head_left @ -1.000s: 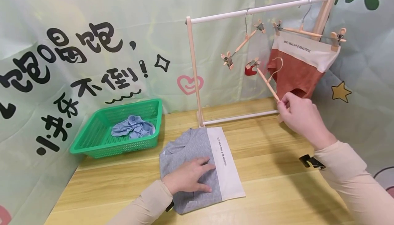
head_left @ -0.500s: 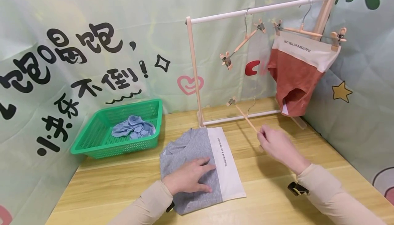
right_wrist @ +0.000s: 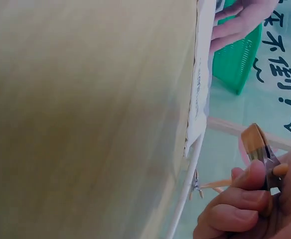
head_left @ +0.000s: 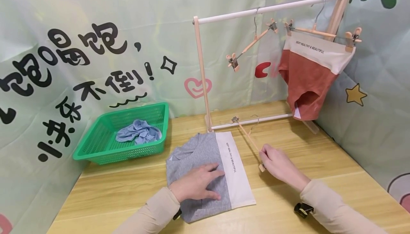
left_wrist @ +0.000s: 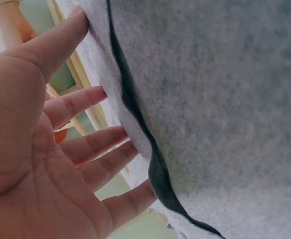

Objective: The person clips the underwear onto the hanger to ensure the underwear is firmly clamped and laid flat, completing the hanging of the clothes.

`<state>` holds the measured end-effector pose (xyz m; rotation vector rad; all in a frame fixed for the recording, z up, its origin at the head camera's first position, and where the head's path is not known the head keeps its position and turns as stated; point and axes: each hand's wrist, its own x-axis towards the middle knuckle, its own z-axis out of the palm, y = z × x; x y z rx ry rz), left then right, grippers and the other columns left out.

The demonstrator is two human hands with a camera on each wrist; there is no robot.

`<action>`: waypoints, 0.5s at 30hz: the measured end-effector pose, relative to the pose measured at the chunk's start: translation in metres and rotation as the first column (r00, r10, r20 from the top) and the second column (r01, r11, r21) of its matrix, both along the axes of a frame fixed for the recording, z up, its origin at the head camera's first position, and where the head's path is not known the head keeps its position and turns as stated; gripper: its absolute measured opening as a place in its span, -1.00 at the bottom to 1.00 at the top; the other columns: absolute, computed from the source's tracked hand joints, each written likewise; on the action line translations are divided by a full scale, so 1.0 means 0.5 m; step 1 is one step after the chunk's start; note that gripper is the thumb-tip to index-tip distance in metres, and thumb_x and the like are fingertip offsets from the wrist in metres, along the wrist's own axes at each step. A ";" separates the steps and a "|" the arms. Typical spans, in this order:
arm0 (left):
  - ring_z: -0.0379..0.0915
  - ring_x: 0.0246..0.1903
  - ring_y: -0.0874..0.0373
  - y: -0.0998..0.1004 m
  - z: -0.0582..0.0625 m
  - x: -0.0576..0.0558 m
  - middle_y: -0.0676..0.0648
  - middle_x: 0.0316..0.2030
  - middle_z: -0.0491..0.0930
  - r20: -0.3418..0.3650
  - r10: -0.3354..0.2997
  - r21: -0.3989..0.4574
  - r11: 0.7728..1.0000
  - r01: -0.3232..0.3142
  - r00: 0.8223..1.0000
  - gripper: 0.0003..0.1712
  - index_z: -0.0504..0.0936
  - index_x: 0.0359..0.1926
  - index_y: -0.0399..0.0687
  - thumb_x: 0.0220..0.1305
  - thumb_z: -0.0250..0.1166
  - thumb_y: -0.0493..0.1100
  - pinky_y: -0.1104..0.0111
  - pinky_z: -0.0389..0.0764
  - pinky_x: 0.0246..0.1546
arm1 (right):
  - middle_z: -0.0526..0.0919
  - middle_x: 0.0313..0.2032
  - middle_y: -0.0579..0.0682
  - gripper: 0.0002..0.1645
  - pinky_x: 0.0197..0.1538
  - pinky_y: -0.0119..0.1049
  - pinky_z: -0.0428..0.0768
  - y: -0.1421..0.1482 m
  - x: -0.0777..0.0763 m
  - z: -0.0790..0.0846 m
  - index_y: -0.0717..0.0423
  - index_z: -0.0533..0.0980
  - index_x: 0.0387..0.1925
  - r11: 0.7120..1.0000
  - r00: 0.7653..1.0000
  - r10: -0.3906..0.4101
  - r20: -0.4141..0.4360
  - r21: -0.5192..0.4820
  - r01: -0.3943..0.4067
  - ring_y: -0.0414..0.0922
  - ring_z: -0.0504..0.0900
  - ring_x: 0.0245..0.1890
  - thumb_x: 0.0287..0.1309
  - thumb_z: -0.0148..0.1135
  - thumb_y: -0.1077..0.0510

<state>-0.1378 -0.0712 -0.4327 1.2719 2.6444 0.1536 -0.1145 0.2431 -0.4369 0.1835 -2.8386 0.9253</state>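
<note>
A grey pair of underpants [head_left: 205,155] with a white lettered waistband [head_left: 238,177] lies flat on the table. My left hand [head_left: 199,183] rests on the grey cloth, its fingers spread; in the left wrist view the fingertips [left_wrist: 98,93] touch the fabric. To the right of the waistband, my right hand [head_left: 280,163] grips a wooden clip hanger [head_left: 248,136] by one end, just above the table. The near clip [right_wrist: 257,142] shows beside my fingers in the right wrist view. The hanger's far clip and metal hook point toward the rack.
A rack [head_left: 237,15] stands at the back. From its rail hang a bare clip hanger [head_left: 253,45] and, at the right, rust-red underpants [head_left: 314,70] clipped to another hanger. A green basket [head_left: 121,155] at the left holds crumpled blue cloth [head_left: 138,132].
My right hand has brought the hanger down and left, from in front of the red underpants to beside the white waistband. My left hand has stayed put on the grey cloth.
</note>
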 end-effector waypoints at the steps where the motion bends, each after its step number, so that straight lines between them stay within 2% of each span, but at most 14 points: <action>1: 0.42 0.49 -0.11 0.000 0.000 -0.001 -0.21 0.55 0.39 0.001 -0.001 -0.001 1.000 0.001 1.000 -0.15 0.51 0.50 0.13 0.30 0.49 0.31 0.04 0.54 0.45 | 0.43 -0.57 -0.10 -0.77 -0.50 -0.30 0.33 -0.001 0.002 -0.001 0.07 0.46 -0.31 1.000 1.000 0.005 0.008 0.005 -0.005 -0.17 0.36 -0.58 0.58 0.04 0.17; 5: 0.41 0.50 -0.12 0.003 0.001 -0.005 -0.23 0.55 0.39 0.006 -0.010 -0.009 1.000 0.010 1.000 -0.14 0.51 0.50 0.11 0.30 0.49 0.31 0.06 0.52 0.46 | 0.41 -0.55 -0.10 -0.75 -0.51 -0.31 0.31 0.003 0.005 -0.009 0.07 0.45 -0.29 0.996 0.996 0.078 0.052 0.031 -0.079 -0.17 0.36 -0.58 0.62 0.02 0.13; 9: 0.43 0.49 -0.11 0.012 0.011 -0.009 -0.24 0.54 0.41 0.008 -0.021 -0.042 0.999 0.022 1.000 -0.13 0.51 0.51 0.11 0.29 0.51 0.30 0.08 0.54 0.45 | 0.41 -0.53 -0.11 -0.74 -0.54 -0.30 0.33 0.013 0.003 -0.026 0.07 0.45 -0.28 0.985 0.981 0.165 0.100 0.038 -0.169 -0.20 0.34 -0.59 0.63 0.00 0.11; 12: 0.49 0.44 -0.07 0.022 0.022 -0.011 -0.20 0.50 0.46 -0.004 -0.034 -0.075 0.997 0.034 0.999 -0.14 0.53 0.49 0.10 0.27 0.52 0.29 0.12 0.58 0.41 | 0.45 -0.54 -0.12 -0.75 -0.54 -0.32 0.35 0.012 0.007 -0.022 0.07 0.49 -0.27 0.984 0.972 0.174 0.159 0.019 -0.179 -0.21 0.38 -0.60 0.61 0.02 0.10; 15: 0.57 0.33 0.03 0.035 0.033 -0.011 -0.12 0.41 0.55 -0.020 -0.044 -0.104 0.994 0.041 0.999 -0.19 0.58 0.44 0.10 0.28 0.53 0.29 0.19 0.65 0.30 | 0.51 -0.56 -0.13 -0.77 -0.52 -0.35 0.37 0.002 0.018 -0.004 0.05 0.54 -0.27 0.985 0.958 0.171 0.229 -0.010 -0.173 -0.21 0.44 -0.60 0.59 0.08 0.10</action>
